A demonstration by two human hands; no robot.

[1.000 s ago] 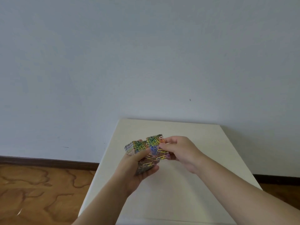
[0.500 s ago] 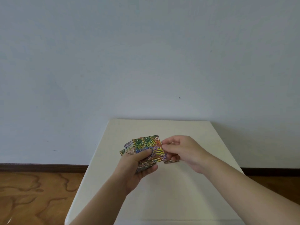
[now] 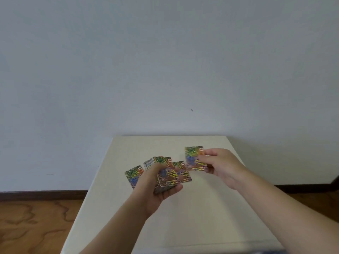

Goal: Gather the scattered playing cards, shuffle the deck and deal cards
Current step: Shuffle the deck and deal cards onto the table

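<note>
Cream table [image 3: 201, 217] against pale wall [image 3: 165, 61]; wood floor [image 3: 36, 222].

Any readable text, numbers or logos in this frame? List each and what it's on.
None readable.
Deck held in the left hand: backs only, coloured paperclip pattern, no words or numbers.
Card pinched by the right hand: same patterned back, face not shown.
Wall and table: no lettering.

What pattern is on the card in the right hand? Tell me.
The card shows multicoloured paperclips; head view.
</note>
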